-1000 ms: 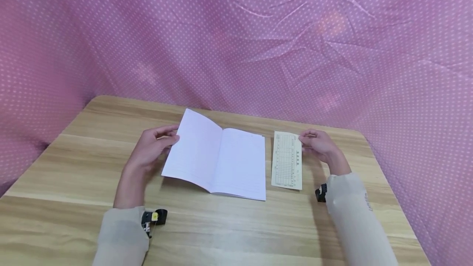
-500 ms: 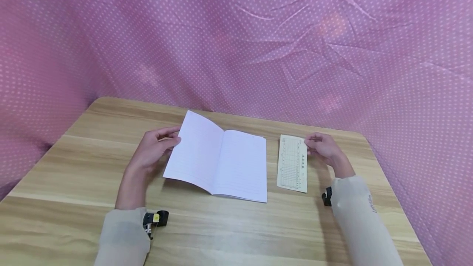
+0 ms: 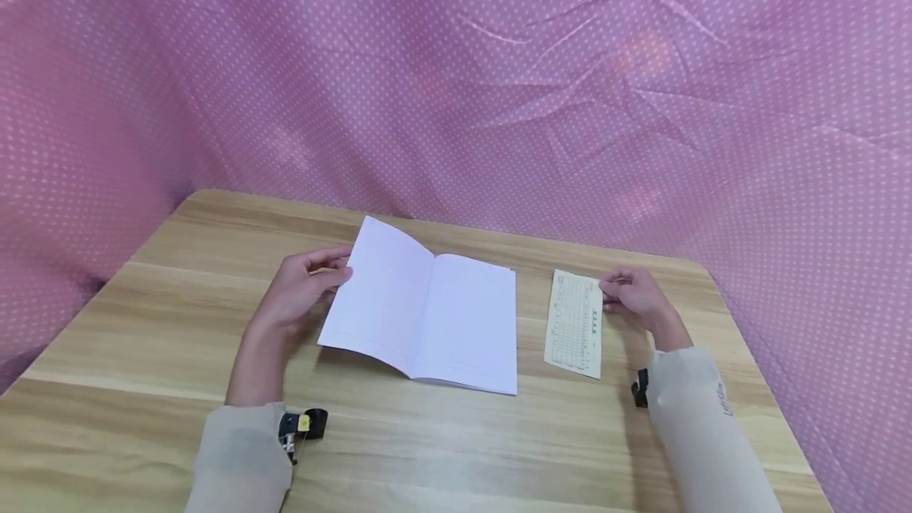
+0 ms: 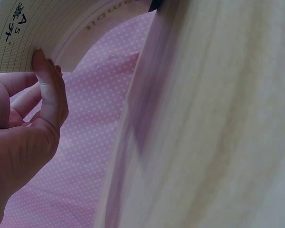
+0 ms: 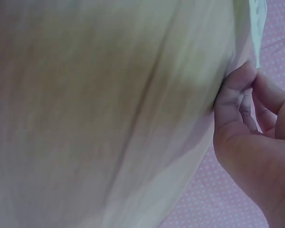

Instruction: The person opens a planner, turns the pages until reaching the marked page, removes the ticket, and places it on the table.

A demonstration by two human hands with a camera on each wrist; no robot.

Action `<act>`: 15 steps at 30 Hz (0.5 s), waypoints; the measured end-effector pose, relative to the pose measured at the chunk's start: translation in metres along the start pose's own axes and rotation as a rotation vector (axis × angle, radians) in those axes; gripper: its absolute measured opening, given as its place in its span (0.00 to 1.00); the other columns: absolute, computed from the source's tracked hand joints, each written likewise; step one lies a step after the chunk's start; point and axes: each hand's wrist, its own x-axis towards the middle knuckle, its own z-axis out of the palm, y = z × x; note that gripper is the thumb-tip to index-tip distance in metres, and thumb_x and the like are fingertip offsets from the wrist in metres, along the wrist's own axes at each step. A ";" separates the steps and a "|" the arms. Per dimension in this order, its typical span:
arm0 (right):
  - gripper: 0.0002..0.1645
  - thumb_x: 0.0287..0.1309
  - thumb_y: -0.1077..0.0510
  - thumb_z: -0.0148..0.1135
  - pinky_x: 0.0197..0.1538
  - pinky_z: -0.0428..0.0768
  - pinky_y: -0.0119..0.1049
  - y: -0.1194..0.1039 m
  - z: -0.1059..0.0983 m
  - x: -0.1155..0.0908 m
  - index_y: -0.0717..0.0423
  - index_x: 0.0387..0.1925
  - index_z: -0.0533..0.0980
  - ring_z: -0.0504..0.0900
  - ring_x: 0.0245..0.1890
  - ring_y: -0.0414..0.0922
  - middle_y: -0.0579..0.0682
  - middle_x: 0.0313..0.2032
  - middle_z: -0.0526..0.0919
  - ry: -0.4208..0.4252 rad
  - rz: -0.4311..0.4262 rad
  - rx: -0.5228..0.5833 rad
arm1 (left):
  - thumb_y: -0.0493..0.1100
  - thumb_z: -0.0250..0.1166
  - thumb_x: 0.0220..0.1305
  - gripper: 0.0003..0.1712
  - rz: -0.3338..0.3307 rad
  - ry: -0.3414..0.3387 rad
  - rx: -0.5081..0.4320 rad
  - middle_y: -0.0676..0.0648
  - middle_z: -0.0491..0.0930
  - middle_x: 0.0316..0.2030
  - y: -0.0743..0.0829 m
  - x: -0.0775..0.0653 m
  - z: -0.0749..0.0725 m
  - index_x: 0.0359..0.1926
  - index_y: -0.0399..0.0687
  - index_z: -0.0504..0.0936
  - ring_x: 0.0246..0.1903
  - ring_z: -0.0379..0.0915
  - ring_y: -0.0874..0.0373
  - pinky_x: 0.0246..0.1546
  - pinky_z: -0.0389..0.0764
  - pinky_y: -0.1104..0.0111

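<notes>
A notebook (image 3: 466,323) lies open on the wooden table, its right side flat and its left side raised at a slant. My left hand (image 3: 302,291) pinches the outer edge of that raised left side between thumb and fingers. In the left wrist view, the cover's back (image 4: 9,42) curves up above the left hand (image 4: 33,114) and bears printed characters. To the right of the notebook is a pale yellow printed slip (image 3: 574,324) with a table of lines. My right hand (image 3: 637,299) pinches the slip's upper right edge. Only a sliver of the slip (image 5: 257,28) shows in the right wrist view.
The wooden table (image 3: 456,450) has rounded far corners. Pink dotted cloth (image 3: 456,85) hangs behind it and along both sides. Small black wrist cameras sit at the left cuff (image 3: 302,423) and the right cuff (image 3: 640,388).
My right hand has moved right and slightly nearer with the slip, widening the gap to the notebook. The left hand keeps its hold on the raised side, almost unmoved.
</notes>
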 end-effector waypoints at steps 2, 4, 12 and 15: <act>0.15 0.75 0.66 0.52 0.42 0.86 0.32 0.002 0.000 0.001 0.75 0.55 0.70 0.80 0.36 0.41 0.55 0.39 0.80 0.011 -0.003 -0.040 | 0.39 0.64 0.71 0.26 -0.002 -0.002 -0.001 0.40 0.73 0.50 0.000 -0.001 -0.001 0.67 0.35 0.74 0.42 0.77 0.56 0.43 0.85 0.67; 0.13 0.74 0.66 0.52 0.40 0.86 0.31 0.003 0.001 0.002 0.75 0.53 0.71 0.80 0.35 0.41 0.55 0.38 0.80 0.035 0.001 -0.062 | 0.39 0.64 0.71 0.26 0.000 -0.002 -0.003 0.40 0.73 0.51 -0.001 0.000 -0.002 0.67 0.35 0.74 0.42 0.77 0.56 0.43 0.85 0.67; 0.10 0.73 0.67 0.52 0.33 0.84 0.29 0.001 0.004 0.008 0.74 0.49 0.73 0.78 0.31 0.41 0.55 0.34 0.78 0.052 -0.036 -0.217 | 0.38 0.64 0.71 0.25 0.007 0.001 -0.022 0.41 0.74 0.49 -0.001 0.002 -0.002 0.66 0.35 0.75 0.41 0.77 0.58 0.43 0.85 0.67; 0.11 0.73 0.67 0.53 0.32 0.84 0.30 -0.002 0.005 0.010 0.73 0.49 0.73 0.77 0.30 0.41 0.55 0.33 0.77 0.056 -0.025 -0.268 | 0.38 0.64 0.71 0.25 0.017 0.000 -0.011 0.42 0.74 0.49 -0.001 0.002 -0.003 0.66 0.35 0.75 0.41 0.76 0.57 0.42 0.84 0.67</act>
